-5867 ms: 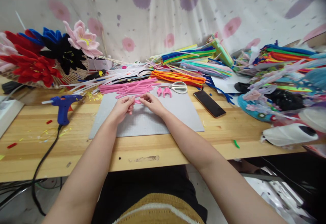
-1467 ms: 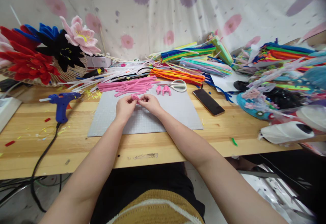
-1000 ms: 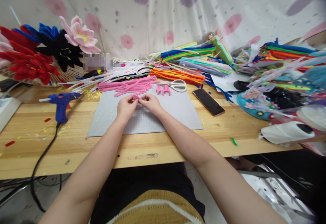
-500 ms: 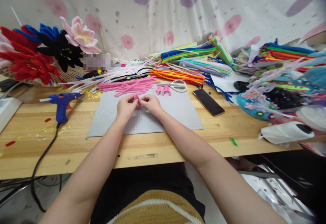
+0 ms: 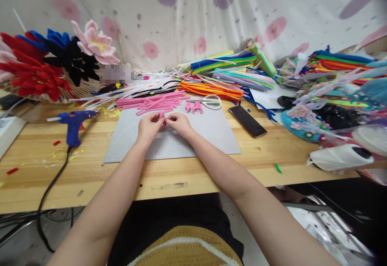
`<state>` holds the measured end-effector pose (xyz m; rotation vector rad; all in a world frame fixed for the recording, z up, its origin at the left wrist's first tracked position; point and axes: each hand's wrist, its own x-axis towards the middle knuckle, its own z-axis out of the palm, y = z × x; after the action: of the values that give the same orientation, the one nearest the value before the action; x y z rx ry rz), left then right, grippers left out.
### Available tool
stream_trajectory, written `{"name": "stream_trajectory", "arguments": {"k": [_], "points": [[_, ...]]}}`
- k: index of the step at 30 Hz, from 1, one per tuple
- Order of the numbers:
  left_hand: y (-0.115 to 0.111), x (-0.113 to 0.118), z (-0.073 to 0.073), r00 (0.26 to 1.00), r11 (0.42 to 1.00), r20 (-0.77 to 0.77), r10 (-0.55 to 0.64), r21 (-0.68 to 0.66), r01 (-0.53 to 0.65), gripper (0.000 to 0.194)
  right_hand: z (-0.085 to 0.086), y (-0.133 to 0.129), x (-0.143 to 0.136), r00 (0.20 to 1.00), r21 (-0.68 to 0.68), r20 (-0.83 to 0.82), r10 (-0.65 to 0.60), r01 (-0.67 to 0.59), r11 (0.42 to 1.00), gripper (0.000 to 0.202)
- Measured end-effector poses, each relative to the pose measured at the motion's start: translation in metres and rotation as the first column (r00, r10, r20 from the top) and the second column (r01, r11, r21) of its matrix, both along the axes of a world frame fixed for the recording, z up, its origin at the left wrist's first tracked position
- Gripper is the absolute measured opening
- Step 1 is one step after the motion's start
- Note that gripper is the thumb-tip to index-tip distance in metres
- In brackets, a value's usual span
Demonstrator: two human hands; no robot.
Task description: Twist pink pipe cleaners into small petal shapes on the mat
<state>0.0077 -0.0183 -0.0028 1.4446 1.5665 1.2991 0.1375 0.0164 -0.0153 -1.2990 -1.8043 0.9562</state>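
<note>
A small pink fuzzy piece [image 5: 162,117] is pinched between the fingertips of my left hand [image 5: 149,128] and my right hand [image 5: 180,125]. Both hands are over the grey cutting mat [image 5: 211,133], and their fingers partly cover the piece. Just behind them lies a pile of pink pipe cleaners [image 5: 151,102]. Two shaped pink pieces [image 5: 197,107] rest near the mat's back edge, beside scissors with white handles [image 5: 212,102].
A blue glue gun [image 5: 73,125] with a black cable stands at the left. To the right of the mat lies a phone [image 5: 248,121]. Bundles of coloured pipe cleaners [image 5: 223,62] line the back. A white roll [image 5: 341,157] is at the right edge.
The pink piece has turned slightly between my fingertips and its tip shows more upright. My left hand has shifted very slightly; my right hand is nearly unchanged.
</note>
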Motion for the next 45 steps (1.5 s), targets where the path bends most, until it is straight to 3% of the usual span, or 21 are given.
{"name": "stream_trajectory", "arguments": {"k": [4,8,13,17,23,32,37,42,45], "points": [[0.002,0.001,0.001,0.964,0.997,0.264,0.003,-0.076,0.017,0.038,0.002,0.002,0.003,0.984,-0.035,-0.131,0.122,-0.127,0.991,0.017],[0.003,-0.002,0.008,0.881,0.992,0.468,0.069,-0.127,-0.01,0.035,0.005,0.0,0.006,0.912,-0.034,-0.257,0.319,-0.338,0.94,0.02],[0.002,-0.007,0.013,0.792,0.972,0.61,0.024,-0.2,0.125,0.031,0.007,-0.003,0.004,0.889,-0.012,-0.301,0.346,-0.366,0.93,0.011],[0.001,-0.012,0.014,0.789,0.922,0.614,-0.016,-0.296,0.249,0.025,0.01,-0.005,0.003,0.907,0.018,-0.246,0.342,-0.348,0.937,0.007],[0.002,-0.013,0.014,0.792,0.906,0.61,-0.007,-0.332,0.263,0.017,0.01,-0.008,0.0,0.942,0.161,-0.16,0.296,-0.271,0.949,0.008],[0.001,-0.013,0.011,0.824,0.919,0.565,-0.045,-0.3,0.256,0.026,0.005,-0.012,-0.003,0.981,0.426,0.035,0.189,-0.186,0.885,0.011],[0.001,-0.012,0.012,0.85,0.947,0.526,-0.023,-0.26,0.187,0.035,0.005,-0.005,0.0,0.973,0.365,-0.05,0.225,-0.192,0.911,0.01],[0.003,-0.017,0.013,0.903,0.995,0.43,0.016,-0.095,0.027,0.037,0.002,0.002,0.004,0.949,0.229,-0.128,0.289,-0.256,0.939,0.005],[0.003,-0.016,0.013,0.918,0.998,0.398,0.006,-0.058,0.019,0.036,0.0,0.002,0.005,0.938,0.176,-0.153,0.31,-0.283,0.943,0.007]]}}
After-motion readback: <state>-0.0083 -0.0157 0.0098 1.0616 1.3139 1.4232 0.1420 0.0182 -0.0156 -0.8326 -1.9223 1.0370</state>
